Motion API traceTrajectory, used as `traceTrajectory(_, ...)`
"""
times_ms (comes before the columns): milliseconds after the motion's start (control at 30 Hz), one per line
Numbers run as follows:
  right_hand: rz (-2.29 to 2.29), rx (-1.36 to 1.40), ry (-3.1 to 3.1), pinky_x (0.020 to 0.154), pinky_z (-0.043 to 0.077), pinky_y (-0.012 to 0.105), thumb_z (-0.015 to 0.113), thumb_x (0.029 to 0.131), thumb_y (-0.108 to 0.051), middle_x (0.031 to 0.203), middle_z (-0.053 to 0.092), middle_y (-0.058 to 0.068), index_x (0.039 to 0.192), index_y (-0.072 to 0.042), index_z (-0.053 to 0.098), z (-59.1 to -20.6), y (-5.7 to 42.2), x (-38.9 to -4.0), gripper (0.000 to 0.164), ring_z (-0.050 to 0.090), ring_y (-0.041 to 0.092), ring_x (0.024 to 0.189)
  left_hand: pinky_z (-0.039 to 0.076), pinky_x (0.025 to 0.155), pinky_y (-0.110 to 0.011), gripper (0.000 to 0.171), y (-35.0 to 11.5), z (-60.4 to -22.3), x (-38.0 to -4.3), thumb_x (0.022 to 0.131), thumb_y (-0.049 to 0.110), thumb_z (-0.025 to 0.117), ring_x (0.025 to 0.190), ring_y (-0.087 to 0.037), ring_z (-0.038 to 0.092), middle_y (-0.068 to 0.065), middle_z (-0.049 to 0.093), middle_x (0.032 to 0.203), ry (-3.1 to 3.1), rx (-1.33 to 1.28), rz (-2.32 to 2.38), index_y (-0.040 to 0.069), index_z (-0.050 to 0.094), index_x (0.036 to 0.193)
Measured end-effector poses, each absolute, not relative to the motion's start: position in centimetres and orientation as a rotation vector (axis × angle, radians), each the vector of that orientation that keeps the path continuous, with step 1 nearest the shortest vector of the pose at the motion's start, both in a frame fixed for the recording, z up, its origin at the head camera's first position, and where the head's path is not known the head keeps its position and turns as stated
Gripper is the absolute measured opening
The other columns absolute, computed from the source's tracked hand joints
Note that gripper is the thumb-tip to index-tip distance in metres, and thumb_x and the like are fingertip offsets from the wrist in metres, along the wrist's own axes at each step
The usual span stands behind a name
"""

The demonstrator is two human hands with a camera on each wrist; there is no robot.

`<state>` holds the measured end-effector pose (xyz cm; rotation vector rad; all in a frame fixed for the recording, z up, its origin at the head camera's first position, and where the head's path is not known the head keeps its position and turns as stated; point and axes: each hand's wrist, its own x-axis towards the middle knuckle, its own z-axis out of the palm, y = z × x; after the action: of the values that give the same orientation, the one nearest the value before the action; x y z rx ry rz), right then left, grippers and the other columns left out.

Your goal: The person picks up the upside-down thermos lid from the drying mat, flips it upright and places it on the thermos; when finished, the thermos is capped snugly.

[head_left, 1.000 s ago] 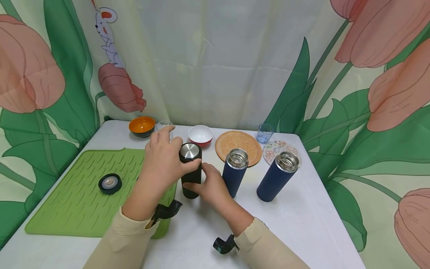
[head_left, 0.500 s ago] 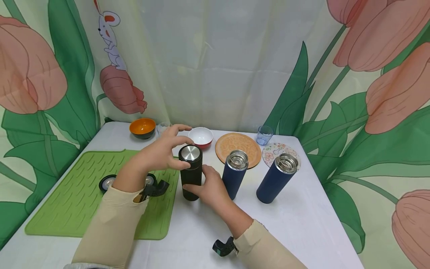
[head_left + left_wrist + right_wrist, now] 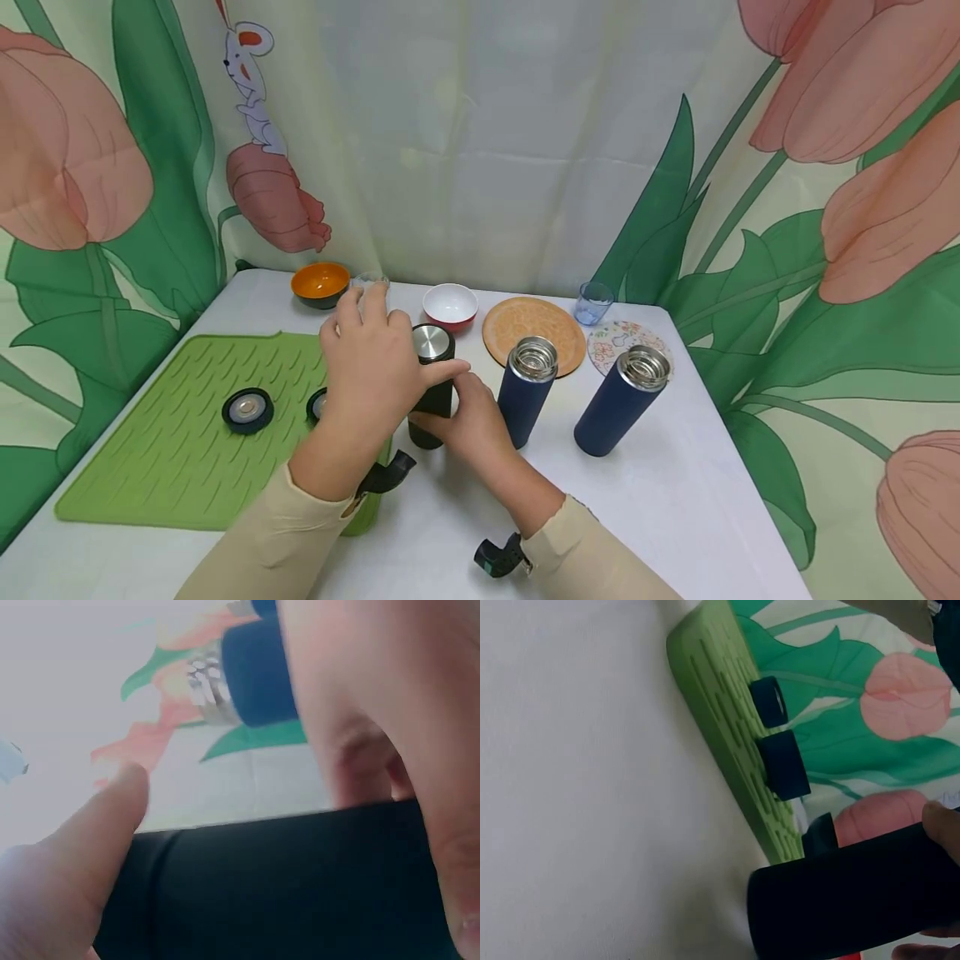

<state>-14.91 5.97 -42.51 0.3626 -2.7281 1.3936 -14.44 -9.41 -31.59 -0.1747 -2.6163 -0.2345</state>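
Note:
A black thermos (image 3: 435, 400) stands on the white table beside the mat, its steel-topped lid (image 3: 432, 342) in place. My left hand (image 3: 375, 367) is at the lid, thumb across the front and fingers spread behind on the left; part of the grip is hidden. Lower down, my right hand (image 3: 476, 421) grips the thermos body, which fills the lower part of the right wrist view. Two navy thermoses, one near (image 3: 517, 404) and one farther right (image 3: 615, 408), stand with open steel mouths. On the green mat lie a dark lid (image 3: 247, 410) and another lid (image 3: 317, 406), partly covered by my left hand.
The green mat (image 3: 165, 450) covers the table's left side. Along the back are an orange bowl (image 3: 320, 283), a white-and-red bowl (image 3: 450, 305), a round brown board (image 3: 532, 329), a blue glass (image 3: 592, 302) and a floral plate (image 3: 630, 342). Another glass is partly hidden behind my left hand.
My left hand turned clockwise around the lid to its left side, then back counter-clockwise, its thumb swinging right across the front. The right hand keeps its hold on the thermos body.

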Motion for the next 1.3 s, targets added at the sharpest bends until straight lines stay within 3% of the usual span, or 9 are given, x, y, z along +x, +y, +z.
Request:
traceTrajectory(100, 1.401, 0.362, -2.73, 0.109, 0.051, 0.049, 0.09, 0.085, -0.039, 0.135, 0.069, 0.002, 0.142, -0.024, 0.062, -42.5, 6.0, -14.9, 0.066, 0.064, 0.028, 0.129, 0.044, 0.106, -0.067, 0.083, -9.4, -31.7, -14.8, 0.068, 0.078, 0.086, 0.143, -0.044, 0.04, -0.023, 0.052, 0.153, -2.563, -0.264, -0.258, -0.001, 0.071, 0.087)
traceTrajectory(267, 1.407, 0.342, -2.743, 0.108, 0.051, 0.048, 0.089, 0.085, -0.037, 0.134, 0.067, 0.007, 0.141, -0.021, 0.064, -42.3, 6.0, -14.9, 0.063, 0.062, 0.025, 0.126, 0.033, 0.111, -0.068, 0.065, -10.7, -31.9, -15.8, 0.069, 0.064, 0.093, 0.146, -0.044, 0.033, -0.022, 0.047, 0.156, -2.538, -0.484, -0.385, 0.004, 0.069, 0.079)
traceTrajectory(533, 1.405, 0.295, -2.77, 0.106, 0.05, 0.05, 0.088, 0.085, -0.042, 0.13, 0.066, 0.004, 0.126, -0.022, 0.066, -42.2, 6.0, -15.0, 0.051, 0.059, 0.032, 0.126, 0.023, 0.115, -0.073, 0.052, -12.7, -31.3, -18.1, 0.071, 0.048, 0.098, 0.15, -0.045, 0.025, -0.016, 0.04, 0.161, -2.613, -0.79, -0.628, 0.012, 0.08, 0.102)
traceTrajectory(833, 1.394, 0.286, -2.785, 0.104, 0.05, 0.05, 0.087, 0.085, -0.045, 0.124, 0.067, 0.001, 0.129, -0.022, 0.064, -42.4, 5.9, -14.9, 0.054, 0.06, 0.032, 0.124, 0.016, 0.119, -0.078, 0.05, -13.8, -32.1, -19.7, 0.077, 0.04, 0.095, 0.151, -0.05, 0.022, -0.02, 0.034, 0.165, -2.654, -0.949, -0.776, 0.012, 0.078, 0.115)
traceTrajectory(967, 1.35, 0.306, -2.81, 0.105, 0.05, 0.05, 0.087, 0.087, -0.044, 0.127, 0.067, 0.002, 0.128, -0.021, 0.063, -42.4, 5.9, -14.9, 0.053, 0.058, 0.03, 0.126, 0.021, 0.115, -0.074, 0.055, -12.9, -32.1, -18.2, 0.082, 0.058, 0.086, 0.152, -0.048, 0.022, -0.019, 0.034, 0.166, -2.683, -0.707, -0.626, 0.014, 0.078, 0.115)
traceTrajectory(1133, 1.329, 0.346, -2.825, 0.113, 0.046, 0.053, 0.086, 0.089, -0.043, 0.143, 0.064, 0.002, 0.146, -0.024, 0.057, -42.3, 5.9, -14.9, 0.066, 0.053, 0.031, 0.138, 0.03, 0.11, -0.072, 0.089, -10.9, -32.0, -15.2, 0.072, 0.089, 0.071, 0.152, -0.045, 0.028, -0.018, 0.041, 0.163, -2.617, -0.317, -0.36, 0.006, 0.079, 0.104)
traceTrajectory(1300, 1.345, 0.332, -2.819, 0.114, 0.045, 0.054, 0.085, 0.09, -0.042, 0.145, 0.063, 0.003, 0.148, -0.027, 0.054, -42.4, 6.0, -14.9, 0.067, 0.051, 0.032, 0.141, 0.035, 0.107, -0.066, 0.087, -9.7, -31.7, -14.6, 0.071, 0.09, 0.073, 0.147, -0.04, 0.036, -0.015, 0.051, 0.155, -2.526, -0.268, -0.192, 0.004, 0.078, 0.086)
